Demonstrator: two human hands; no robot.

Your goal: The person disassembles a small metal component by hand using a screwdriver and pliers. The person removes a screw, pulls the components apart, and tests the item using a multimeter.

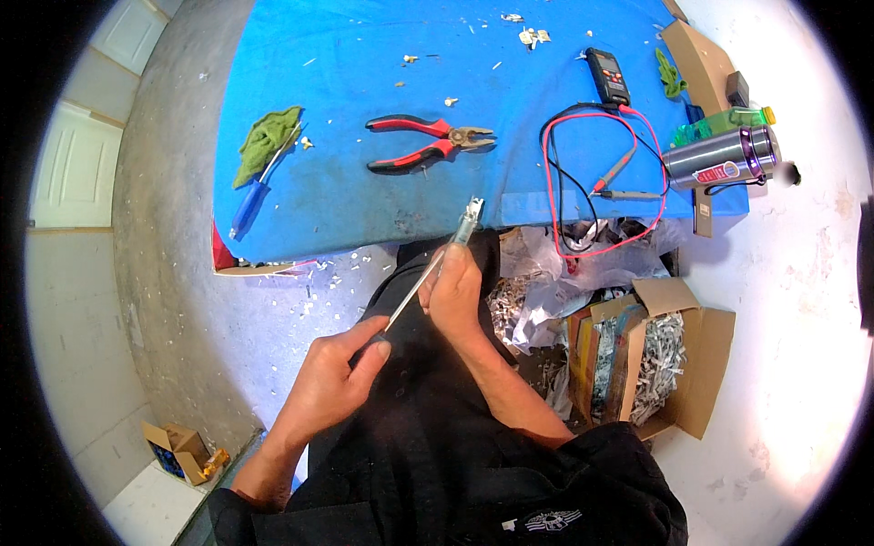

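With the right hand (452, 291) pinching the small, pale silvery piece (468, 224) at the blue cloth-covered counter's (314, 218) near edge and the left hand's (339, 371) fingers round the long, thin steel-shafted tool (412, 295), work its seemingly hidden tip gently, clear of skin.

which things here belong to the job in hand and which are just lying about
Job in hand:
- thin tool, in the left hand
- small part, in the right hand

Apparently just lying about, untouched:
- pliers
- blue screwdriver
- larger green cloth
- meter
- flask
- paper scraps
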